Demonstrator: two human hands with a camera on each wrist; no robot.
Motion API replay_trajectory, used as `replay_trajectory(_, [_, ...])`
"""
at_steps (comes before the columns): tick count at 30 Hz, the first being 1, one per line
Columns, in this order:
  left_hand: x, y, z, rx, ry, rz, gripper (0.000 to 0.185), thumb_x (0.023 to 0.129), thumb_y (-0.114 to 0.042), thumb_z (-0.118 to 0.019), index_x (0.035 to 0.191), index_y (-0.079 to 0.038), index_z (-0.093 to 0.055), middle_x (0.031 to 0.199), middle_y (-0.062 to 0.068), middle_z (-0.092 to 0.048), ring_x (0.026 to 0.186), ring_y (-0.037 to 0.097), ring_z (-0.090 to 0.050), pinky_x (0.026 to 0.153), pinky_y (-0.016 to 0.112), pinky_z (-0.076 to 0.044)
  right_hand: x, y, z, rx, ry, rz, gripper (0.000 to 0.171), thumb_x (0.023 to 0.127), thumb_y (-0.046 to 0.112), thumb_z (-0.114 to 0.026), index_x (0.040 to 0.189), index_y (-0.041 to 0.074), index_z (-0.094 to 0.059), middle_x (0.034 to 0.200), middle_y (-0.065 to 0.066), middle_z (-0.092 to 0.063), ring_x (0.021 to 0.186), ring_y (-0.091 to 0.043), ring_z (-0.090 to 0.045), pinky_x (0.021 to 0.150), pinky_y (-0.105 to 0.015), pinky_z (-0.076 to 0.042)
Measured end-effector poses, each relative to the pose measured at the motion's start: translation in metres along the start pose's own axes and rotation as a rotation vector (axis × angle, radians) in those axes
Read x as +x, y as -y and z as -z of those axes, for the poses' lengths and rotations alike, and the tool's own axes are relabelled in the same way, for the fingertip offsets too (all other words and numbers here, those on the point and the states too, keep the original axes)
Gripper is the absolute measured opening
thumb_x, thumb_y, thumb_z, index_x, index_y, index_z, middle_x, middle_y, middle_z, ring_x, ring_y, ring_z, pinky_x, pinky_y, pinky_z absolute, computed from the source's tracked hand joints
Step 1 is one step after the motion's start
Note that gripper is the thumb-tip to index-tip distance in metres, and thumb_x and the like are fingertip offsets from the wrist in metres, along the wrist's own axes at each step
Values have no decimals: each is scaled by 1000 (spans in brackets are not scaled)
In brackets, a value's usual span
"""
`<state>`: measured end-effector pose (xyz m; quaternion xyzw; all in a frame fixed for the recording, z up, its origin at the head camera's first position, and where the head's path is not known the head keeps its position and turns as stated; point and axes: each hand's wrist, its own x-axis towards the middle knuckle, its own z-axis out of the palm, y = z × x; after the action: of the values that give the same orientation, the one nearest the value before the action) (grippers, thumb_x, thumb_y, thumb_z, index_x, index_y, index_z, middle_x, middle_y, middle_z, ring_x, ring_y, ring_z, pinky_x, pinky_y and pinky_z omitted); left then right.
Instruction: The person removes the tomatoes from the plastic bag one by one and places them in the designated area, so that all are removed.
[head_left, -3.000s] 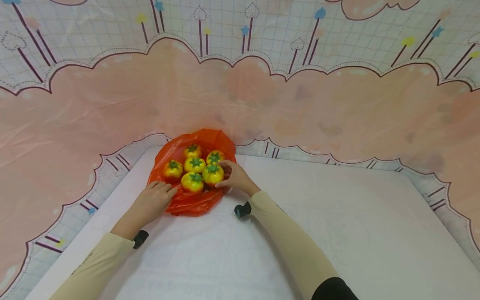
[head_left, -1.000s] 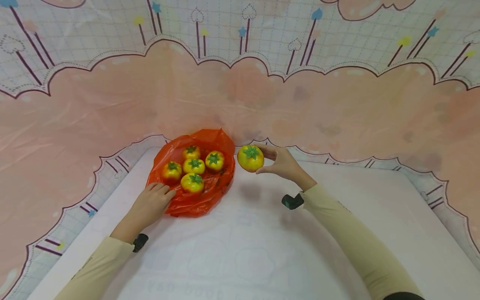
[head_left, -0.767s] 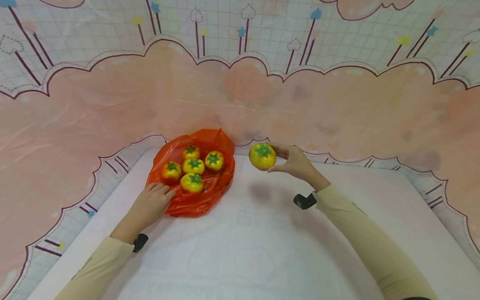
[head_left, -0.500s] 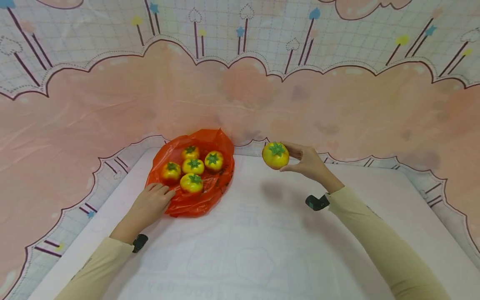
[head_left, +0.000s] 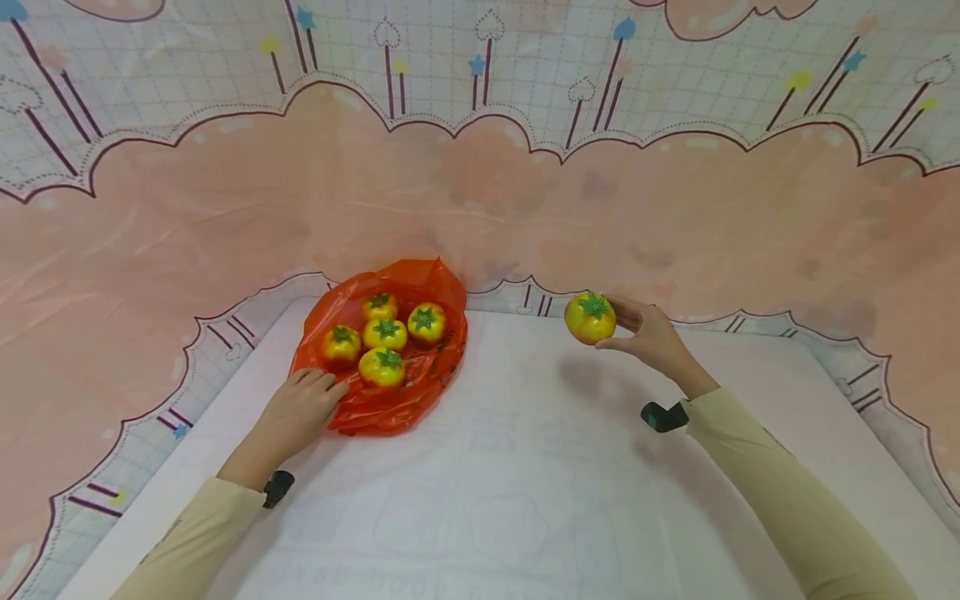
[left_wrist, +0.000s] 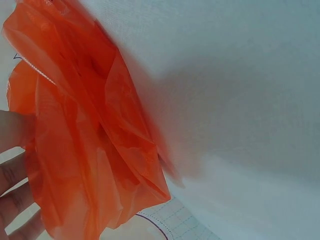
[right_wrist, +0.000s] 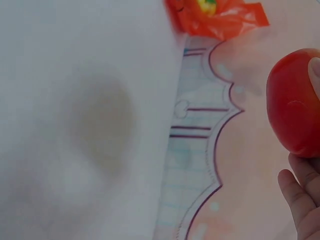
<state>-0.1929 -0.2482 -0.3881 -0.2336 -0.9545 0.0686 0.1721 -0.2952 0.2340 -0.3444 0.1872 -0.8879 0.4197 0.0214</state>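
A red plastic bag [head_left: 390,412] lies spread at the back left of the table in the head view, with several yellow-and-red tomatoes [head_left: 386,334] with green star-shaped tops inside it. My left hand [head_left: 300,408] holds the bag's near-left edge; in the left wrist view the thumb lies on the red film [left_wrist: 75,135] and the fingers go behind it. To the right of the bag, my right hand [head_left: 652,337] grips one tomato [head_left: 590,317] between thumb and fingers, raised over the table's back edge with its shadow below. The right wrist view shows this tomato's red underside [right_wrist: 295,105].
A white table [head_left: 487,500] with faint printing spreads in front of both arms. Behind it hangs a pink and white cloth [head_left: 525,200] with a cloud and candle pattern. A black wrist camera [head_left: 664,417] sits at the right sleeve, another camera [head_left: 278,489] at the left.
My right hand has taken a tomato out of the bag and carried it to the right, still moving right over the last half second. The left hand stays at the bag's edge.
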Motion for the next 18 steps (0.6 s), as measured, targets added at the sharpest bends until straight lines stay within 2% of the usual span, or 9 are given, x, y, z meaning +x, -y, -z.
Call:
replay_trajectory(6, [0, 0, -1, -4, -12, -3, 29, 74, -13, -78, 101, -5, -68, 97, 16, -69, 93, 33, -64, 91, 50, -50, -3, -23, 2, 27, -28, -47, 73, 80, 20, -74, 142, 4, -38, 145, -17, -42, 132, -34, -44, 103, -37, -39])
replay_trajectory(10, [-1, 0, 0, -11, -20, -3, 28, 74, -12, -78, 100, -5, -68, 97, 16, -69, 92, 33, -64, 90, 51, -50, -4, -37, 2, 57, -60, -45, 72, 80, 19, -73, 141, 3, -39, 144, -18, -43, 132, -34, -44, 102, -32, -39])
replay_trajectory(18, [-1, -1, 3, -24, -1, 3, 27, 75, -12, -77, 100, -6, -68, 98, 16, -69, 93, 33, -63, 91, 51, -50, -3, -57, -1, 82, -76, -137, 73, 82, 23, -71, 143, 5, -36, 147, -17, -39, 134, -33, -41, 104, -37, -37])
